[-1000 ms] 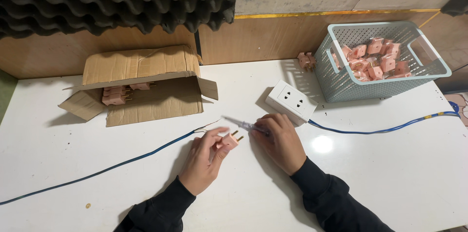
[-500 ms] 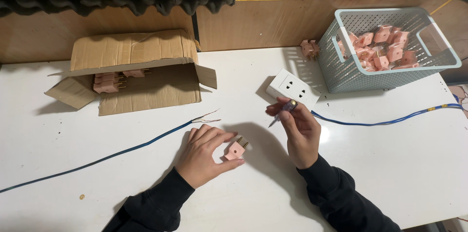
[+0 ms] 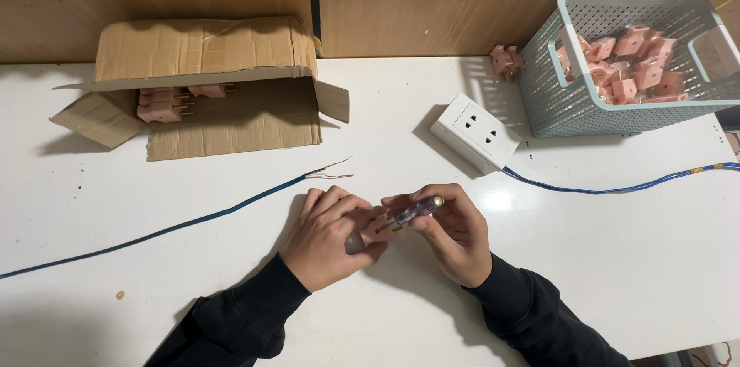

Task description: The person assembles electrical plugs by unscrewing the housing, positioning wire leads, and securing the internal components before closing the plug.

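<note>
My left hand (image 3: 327, 234) is closed over a small pink plug part, which shows only as a sliver at its fingertips (image 3: 378, 230). My right hand (image 3: 451, 230) holds a small screwdriver (image 3: 412, 213) with a clear purple handle, its tip pointing left into the part. Both hands meet low on the white table (image 3: 617, 259), in front of the bare end of a blue cable (image 3: 231, 209).
An open cardboard box (image 3: 208, 85) with pink plug parts lies at the back left. A white socket block (image 3: 476, 132) with its own blue cable (image 3: 617, 184) sits right of centre. A pale green basket (image 3: 617, 112) of pink parts stands far right, one loose part (image 3: 506, 58) beside it.
My right hand has come back from near the socket with the screwdriver and joined my left hand, which has closed over the pink part. The view has moved closer.
</note>
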